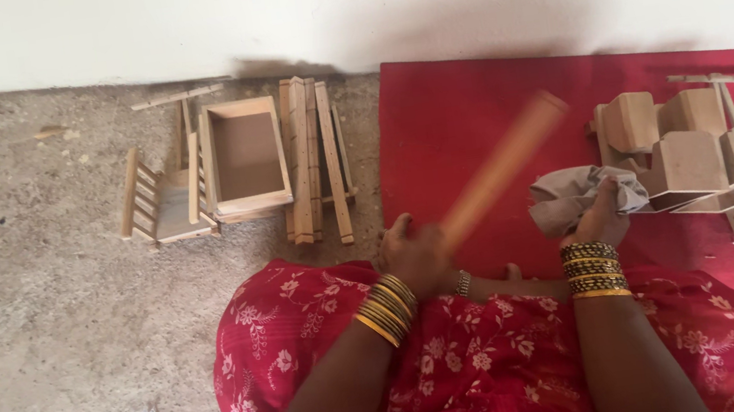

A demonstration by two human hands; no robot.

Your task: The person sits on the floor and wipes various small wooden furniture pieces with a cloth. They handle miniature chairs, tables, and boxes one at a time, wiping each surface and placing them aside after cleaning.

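Note:
My left hand (414,258) grips the lower end of a long flat wooden strip (504,167), which slants up to the right over the red mat (455,119) and is blurred by motion. My right hand (598,221) is closed on a crumpled grey cloth (578,192) just right of the strip. Both wrists carry stacks of gold and dark bangles. My lap, in red floral fabric, fills the bottom of the view.
A pile of pale wooden blocks and frame pieces (710,153) lies on the mat's right side. On the grey concrete floor at left sit an open wooden box (244,156), a small slatted frame (160,197) and upright slats (312,158). A white wall runs behind.

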